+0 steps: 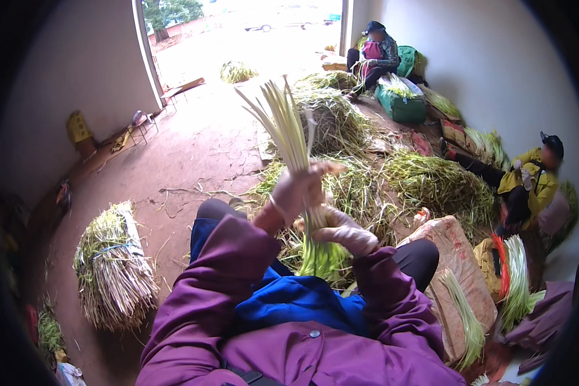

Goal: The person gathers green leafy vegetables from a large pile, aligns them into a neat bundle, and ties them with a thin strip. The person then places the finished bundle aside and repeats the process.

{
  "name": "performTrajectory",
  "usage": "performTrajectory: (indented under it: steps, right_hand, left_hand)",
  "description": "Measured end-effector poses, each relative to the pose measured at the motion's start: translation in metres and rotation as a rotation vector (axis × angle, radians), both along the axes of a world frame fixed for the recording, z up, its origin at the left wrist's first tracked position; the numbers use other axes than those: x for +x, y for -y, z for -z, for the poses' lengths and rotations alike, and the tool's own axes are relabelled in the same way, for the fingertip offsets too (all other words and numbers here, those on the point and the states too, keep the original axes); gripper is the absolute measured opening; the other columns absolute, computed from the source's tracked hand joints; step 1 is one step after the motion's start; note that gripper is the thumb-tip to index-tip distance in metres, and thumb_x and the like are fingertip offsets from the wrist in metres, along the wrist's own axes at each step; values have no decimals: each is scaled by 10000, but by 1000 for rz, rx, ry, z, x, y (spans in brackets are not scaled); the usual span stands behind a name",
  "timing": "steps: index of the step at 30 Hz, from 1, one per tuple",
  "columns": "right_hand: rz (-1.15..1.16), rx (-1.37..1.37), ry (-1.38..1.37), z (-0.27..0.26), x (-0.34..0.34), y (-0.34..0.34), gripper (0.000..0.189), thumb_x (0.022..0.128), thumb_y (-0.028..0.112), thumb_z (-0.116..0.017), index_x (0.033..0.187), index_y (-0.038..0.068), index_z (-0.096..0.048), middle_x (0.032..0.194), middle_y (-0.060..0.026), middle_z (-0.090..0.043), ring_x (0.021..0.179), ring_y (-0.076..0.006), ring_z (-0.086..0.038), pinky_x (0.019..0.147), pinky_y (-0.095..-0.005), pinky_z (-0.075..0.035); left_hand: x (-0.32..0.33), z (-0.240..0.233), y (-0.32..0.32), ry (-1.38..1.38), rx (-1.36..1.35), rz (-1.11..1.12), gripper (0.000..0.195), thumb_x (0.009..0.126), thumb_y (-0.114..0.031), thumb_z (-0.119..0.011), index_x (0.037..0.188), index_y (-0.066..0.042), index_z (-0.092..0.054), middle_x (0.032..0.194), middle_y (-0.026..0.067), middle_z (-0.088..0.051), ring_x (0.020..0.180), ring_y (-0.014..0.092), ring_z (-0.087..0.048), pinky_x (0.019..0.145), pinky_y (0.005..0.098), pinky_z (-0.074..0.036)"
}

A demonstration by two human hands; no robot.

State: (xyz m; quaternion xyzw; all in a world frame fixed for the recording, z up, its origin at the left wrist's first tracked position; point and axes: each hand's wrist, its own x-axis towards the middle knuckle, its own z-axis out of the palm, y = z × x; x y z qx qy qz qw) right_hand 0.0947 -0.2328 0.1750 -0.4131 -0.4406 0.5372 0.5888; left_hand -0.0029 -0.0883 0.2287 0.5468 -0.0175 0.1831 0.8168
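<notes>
My left hand (294, 192) grips a bunch of long vegetable stalks (289, 130) around its middle. The pale ends fan out above the fist, and the bright green ends (318, 258) hang down between my knees. Below it, my right hand (350, 232), in a pale glove, holds the same bunch, fingers and thumb against the stalks. Both hands are a little blurred. A blue apron (294, 299) covers my lap beneath them. Just past my hands lies a loose heap of green trimmings (347, 188).
Left on the floor stands a large tied bundle of stalks (116, 270). At my right, a small bunch (463, 313) lies on a stuffed sack (458, 260). More heaps (439, 183) spread ahead. Two people (530, 178) sit along the right wall, one near a green bale (400, 103).
</notes>
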Motion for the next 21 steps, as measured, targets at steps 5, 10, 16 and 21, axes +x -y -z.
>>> performTrajectory:
  steps: [5,10,16,21]
  right_hand:
    - [105,-254,222,50,1,-35,373,754,154,-813,1076,83,-638,882,15,-661,815,-91,-602,758,-275,-499]
    - [212,-346,537,145,57,-35,231,801,179,-723,997,75,-662,794,-21,-647,710,-152,-558,662,-315,-456]
    - [156,-915,966,218,121,21,410,747,341,-743,1046,69,-670,973,-144,-685,951,-272,-636,852,-363,-476]
    - [491,-746,765,147,116,18,407,787,338,-715,1053,35,-656,962,-128,-682,927,-231,-629,818,-351,-484]
  left_hand:
    - [-8,-37,-58,-14,284,-341,361,870,-125,-626,1218,-39,-589,635,-68,-416,593,52,-466,629,272,-506]
    - [-21,-43,-133,146,5,-581,280,950,-140,-492,1162,27,-566,640,-19,-425,598,90,-491,812,374,-518]
    - [-45,-41,-190,306,-88,-466,222,924,-191,-585,1060,-24,-636,573,-45,-497,540,102,-517,667,379,-526]
    - [-27,-28,-169,304,-181,-396,242,930,-195,-587,1042,15,-625,563,-36,-457,514,99,-456,773,395,-527]
